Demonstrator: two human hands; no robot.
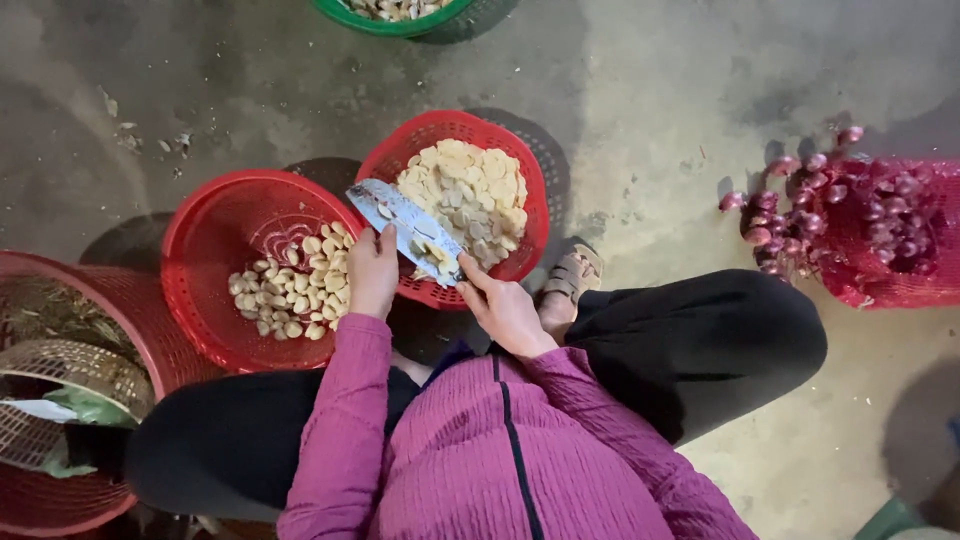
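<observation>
My right hand [503,308] grips the handle of a broad knife [405,222]. Its blade slants up to the left over the gap between two red baskets and has bits stuck to it. My left hand [373,272] is curled against the blade's near side, and whatever its fingers pinch is hidden. Just left of that hand, the left red basket [205,235] holds peeled garlic cloves [292,288]. The right red basket [440,128] behind the knife is heaped with pale slices [470,190].
I squat on a concrete floor, with my sandalled foot [572,278] beside the right basket. A red mesh sack of shallots [880,235] lies at the right. A large red basket [150,330] holding a woven basket [70,375] stands at the left, and a green basket [390,20] sits at the top.
</observation>
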